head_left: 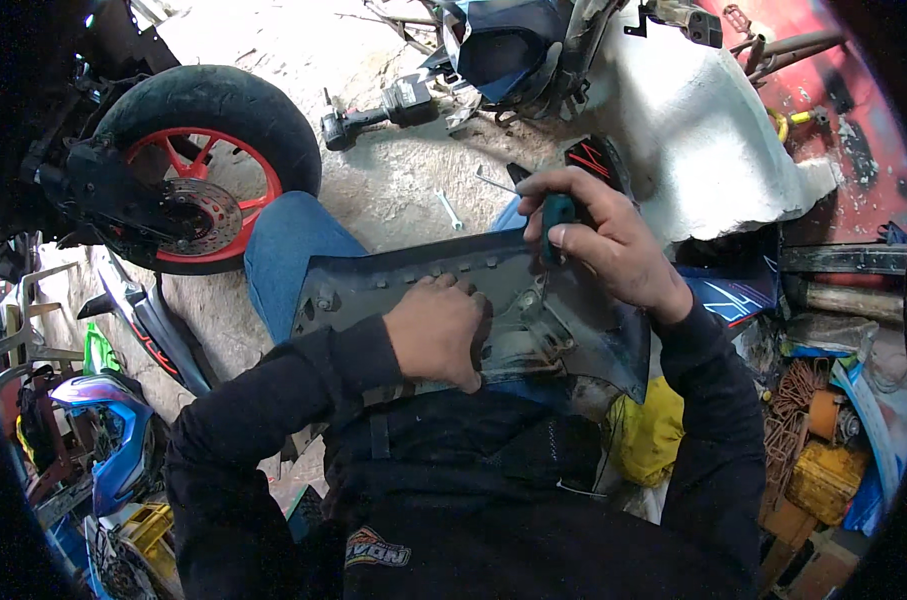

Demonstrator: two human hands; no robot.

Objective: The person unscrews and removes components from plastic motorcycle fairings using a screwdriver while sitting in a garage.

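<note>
The left hand (433, 330) lay back-up on the panel, its forearm reaching in from the lower left; the knuckles were bent, and the thumb stood apart from the other fingers. The right hand (608, 240) was raised over the panel's right half, wrist bent inward, its fingers clamped on a green handle (555, 228), with the thumb against the near side and the index finger arched over the top. A thin metal rod showed just beyond that index finger; whether it joined the handle could not be told.

The panel (613, 325) rested across the lap, under the left fingers and below the right ones. It was dark grey and dusty, with small tabs along its far edge and a dirt-stained raised bracket (545, 325) just right of the left fingers.
</note>
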